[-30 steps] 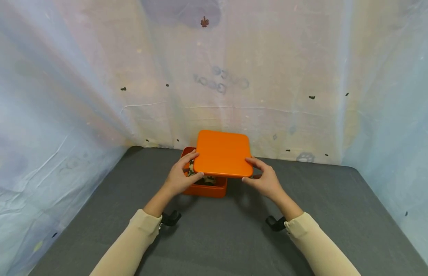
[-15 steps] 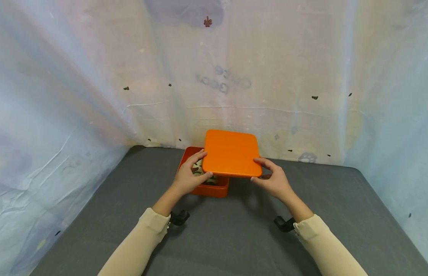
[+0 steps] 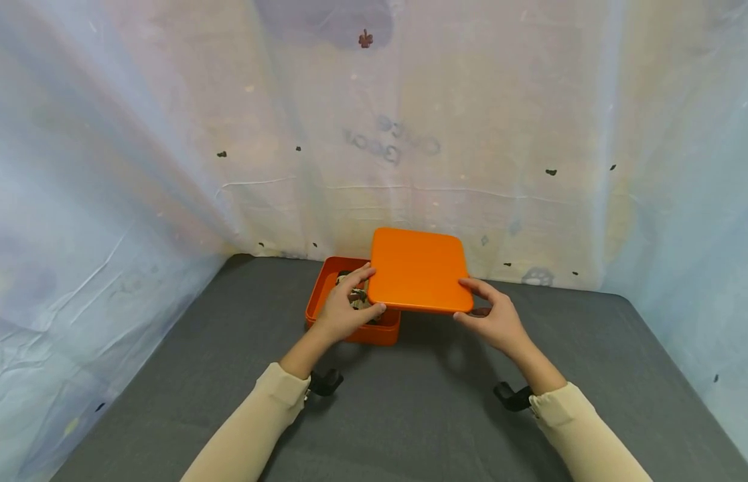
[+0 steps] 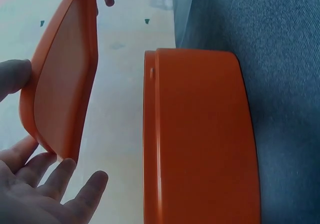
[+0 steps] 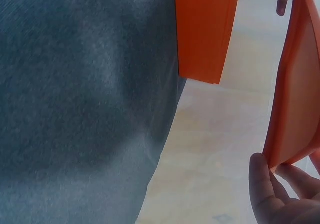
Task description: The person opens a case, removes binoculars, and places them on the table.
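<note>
Both hands hold an orange square lid by its opposite sides, raised above the table. My left hand pinches the lid's left edge between thumb and fingers; my right hand pinches its right edge. Below and to the left stands an orange box without its cover, its right part hidden by the lid. Inside it shows a camouflage-patterned item, mostly covered by my left hand and the lid, so its kind is unclear. In the left wrist view a clear gap separates the lid from the box.
A dark grey cloth covers the table. Pale printed curtains hang behind it and along both sides, close to the box's far edge. Black curved wrist mounts stick out inward from both sleeves.
The lid has moved to the right in both hands, uncovering more of the box and the patterned item inside. The box stays where it was on the table.
</note>
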`<state>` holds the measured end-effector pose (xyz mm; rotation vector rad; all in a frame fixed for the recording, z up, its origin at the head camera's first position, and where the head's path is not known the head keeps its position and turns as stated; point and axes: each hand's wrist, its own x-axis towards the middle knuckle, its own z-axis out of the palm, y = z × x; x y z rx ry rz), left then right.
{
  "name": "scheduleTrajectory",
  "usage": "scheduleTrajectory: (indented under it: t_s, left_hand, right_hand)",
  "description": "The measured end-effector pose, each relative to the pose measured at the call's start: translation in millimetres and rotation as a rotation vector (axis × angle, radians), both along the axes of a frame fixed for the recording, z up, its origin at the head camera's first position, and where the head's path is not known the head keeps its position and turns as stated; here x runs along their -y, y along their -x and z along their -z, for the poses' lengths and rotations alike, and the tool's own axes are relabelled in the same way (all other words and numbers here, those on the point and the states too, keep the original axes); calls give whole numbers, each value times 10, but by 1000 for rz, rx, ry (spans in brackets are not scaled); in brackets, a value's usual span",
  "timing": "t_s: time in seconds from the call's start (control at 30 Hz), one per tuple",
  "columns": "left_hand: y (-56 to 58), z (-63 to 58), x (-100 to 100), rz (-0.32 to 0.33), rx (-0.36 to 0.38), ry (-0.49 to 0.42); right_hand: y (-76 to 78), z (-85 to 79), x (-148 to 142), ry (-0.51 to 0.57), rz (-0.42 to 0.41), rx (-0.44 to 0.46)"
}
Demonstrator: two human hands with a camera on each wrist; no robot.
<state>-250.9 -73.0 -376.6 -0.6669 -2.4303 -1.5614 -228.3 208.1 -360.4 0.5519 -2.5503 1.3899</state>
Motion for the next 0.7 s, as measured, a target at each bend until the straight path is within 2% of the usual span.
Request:
scheduleTrajectory:
  t_s: [0.13,0.2,0.43,0.57,0.7]
  left_hand:
    - [-1,-8,-37,13,12,2]
    - [-42,-53,-65,21,10,0]
    - [-71,-74,-147,35,19,-5]
    - [-29,-30,-186,50,15,-19]
    - [78,106,-212,37,11,-25]
  right_hand:
    - [2,20,-63,-2,2,-5]
    - [31,60,-117,-3,0,-10]
    - [135,224,-301,-25,11,-27]
    - [132,245,-340,-39,21,-32]
    - [125,236,-367,-39,22,-35]
